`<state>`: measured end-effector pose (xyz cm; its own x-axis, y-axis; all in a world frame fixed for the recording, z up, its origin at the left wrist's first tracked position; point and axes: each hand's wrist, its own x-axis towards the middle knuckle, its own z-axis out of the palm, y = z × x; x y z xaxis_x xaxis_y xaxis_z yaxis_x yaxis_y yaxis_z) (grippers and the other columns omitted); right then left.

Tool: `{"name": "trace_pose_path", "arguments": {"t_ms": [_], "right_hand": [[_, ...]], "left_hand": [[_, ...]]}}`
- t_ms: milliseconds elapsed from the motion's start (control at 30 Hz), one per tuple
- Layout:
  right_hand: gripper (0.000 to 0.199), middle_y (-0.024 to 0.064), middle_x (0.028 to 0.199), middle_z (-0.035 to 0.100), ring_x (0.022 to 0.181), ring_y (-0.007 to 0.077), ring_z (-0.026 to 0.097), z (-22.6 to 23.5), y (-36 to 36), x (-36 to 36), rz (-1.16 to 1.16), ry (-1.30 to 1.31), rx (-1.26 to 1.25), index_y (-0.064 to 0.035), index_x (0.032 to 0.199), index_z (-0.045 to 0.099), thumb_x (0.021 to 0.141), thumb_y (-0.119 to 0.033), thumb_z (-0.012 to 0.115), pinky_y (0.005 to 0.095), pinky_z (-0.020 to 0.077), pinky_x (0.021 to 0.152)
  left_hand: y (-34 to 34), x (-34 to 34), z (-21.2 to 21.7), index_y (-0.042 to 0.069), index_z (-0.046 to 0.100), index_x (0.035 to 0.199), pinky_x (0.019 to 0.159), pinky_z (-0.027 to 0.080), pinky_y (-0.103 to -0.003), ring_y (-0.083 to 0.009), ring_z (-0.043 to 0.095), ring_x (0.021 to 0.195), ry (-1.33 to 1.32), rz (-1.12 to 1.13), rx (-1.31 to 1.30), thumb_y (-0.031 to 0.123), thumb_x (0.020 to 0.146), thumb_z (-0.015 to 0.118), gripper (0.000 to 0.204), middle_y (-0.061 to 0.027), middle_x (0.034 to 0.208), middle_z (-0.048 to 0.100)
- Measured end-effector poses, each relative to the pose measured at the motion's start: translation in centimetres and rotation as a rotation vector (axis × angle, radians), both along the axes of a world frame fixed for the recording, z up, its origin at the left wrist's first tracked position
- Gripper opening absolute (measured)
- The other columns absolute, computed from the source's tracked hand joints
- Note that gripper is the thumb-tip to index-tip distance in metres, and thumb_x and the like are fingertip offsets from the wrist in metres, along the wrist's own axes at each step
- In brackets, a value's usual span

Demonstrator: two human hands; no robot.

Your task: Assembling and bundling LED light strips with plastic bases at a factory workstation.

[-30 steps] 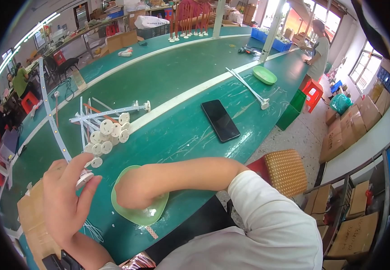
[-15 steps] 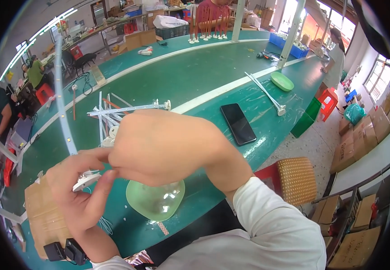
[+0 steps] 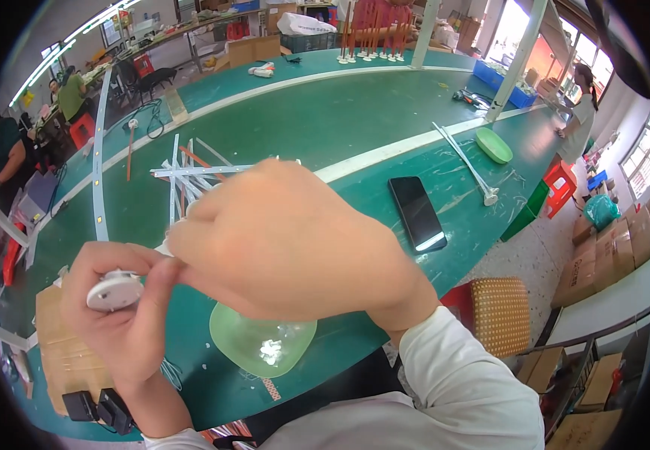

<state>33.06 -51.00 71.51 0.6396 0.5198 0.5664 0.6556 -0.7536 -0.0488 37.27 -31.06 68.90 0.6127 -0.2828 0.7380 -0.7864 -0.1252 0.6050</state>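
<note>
My left hand (image 3: 131, 349) is curled around a white round base (image 3: 115, 293), its flat face turned toward me. A long white LED strip (image 3: 98, 176) rises upright above that hand, apparently joined to the base; the joint is hidden by the fingers. My right hand (image 3: 287, 247) is bent over beside it, its fingertips pinched close to the left thumb and index finger. What the right fingers grip is hidden behind the hand and blurred. Below the right hand, a green bowl (image 3: 227, 341) contains small clear or white pieces (image 3: 270, 351).
Beyond my hands lies a pile of LED strips (image 3: 197, 174). A black phone (image 3: 416, 214), two strips on a base (image 3: 467, 165) and a smaller green dish (image 3: 494, 146) rest at right. Cardboard (image 3: 70, 360) with black adapters (image 3: 96, 407) is at left. Co-workers are farther off.
The white base has turned from edge-on to face me, and my left hand has rotated with it. The LED strip now stands straighter. The whole view has shifted slightly.
</note>
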Motion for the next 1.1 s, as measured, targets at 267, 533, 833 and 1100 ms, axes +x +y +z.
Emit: {"name": "trace_pose_path", "arguments": {"t_ms": [267, 533, 833, 1100], "right_hand": [[0.015, 0.0087, 0.062, 0.055, 0.059, 0.0287, 0.060, -1.0, 1.7, 1.4, 0.144, -0.196, 0.500, -0.0047, 0.084, 0.063, 0.069, -0.002, 0.068, 0.0384, 0.0458, 0.052], [0.005, 0.0092, 0.082, 0.067, 0.071, 0.0232, 0.065, 0.2, 2.4, 0.5, 0.316, 0.010, 0.922, -0.0031, 0.078, 0.067, 0.073, -0.001, 0.067, 0.0335, 0.0492, 0.056], [0.010, 0.0124, 0.106, 0.066, 0.094, 0.0162, 0.063, -1.2, 5.5, 0.9, 0.732, 0.669, 1.468, -0.0023, 0.081, 0.074, 0.075, -0.010, 0.072, 0.0297, 0.0512, 0.070], [0.007, 0.0054, 0.097, 0.068, 0.081, 0.0103, 0.063, -1.4, 4.3, 0.9, 0.645, 0.667, 1.454, -0.0022, 0.080, 0.072, 0.076, -0.008, 0.071, 0.0248, 0.0487, 0.065]], "left_hand": [[-0.1, 0.7, 0.8, 0.001, 0.053, 0.088, 0.064, 0.048, -0.022, -0.0139, 0.063, 0.069, 0.167, -0.127, -0.100, -0.004, 0.084, 0.069, 0.017, -0.0095, 0.079, 0.065], [0.6, 0.0, 0.3, 0.003, 0.045, 0.091, 0.076, 0.045, -0.026, -0.0148, 0.059, 0.077, -0.040, -0.149, -0.234, 0.000, 0.082, 0.070, 0.027, -0.0194, 0.097, 0.067], [1.1, -1.3, -0.6, 0.005, 0.043, 0.086, 0.070, 0.045, -0.025, -0.0132, 0.055, 0.069, -0.095, 0.050, -0.345, 0.024, 0.080, 0.080, 0.043, -0.0098, 0.082, 0.063], [1.0, -1.3, 0.0, 0.006, 0.042, 0.087, 0.078, 0.045, -0.034, -0.0209, 0.059, 0.073, -0.128, -0.052, -0.250, 0.003, 0.084, 0.070, 0.029, -0.0156, 0.085, 0.067]]}}
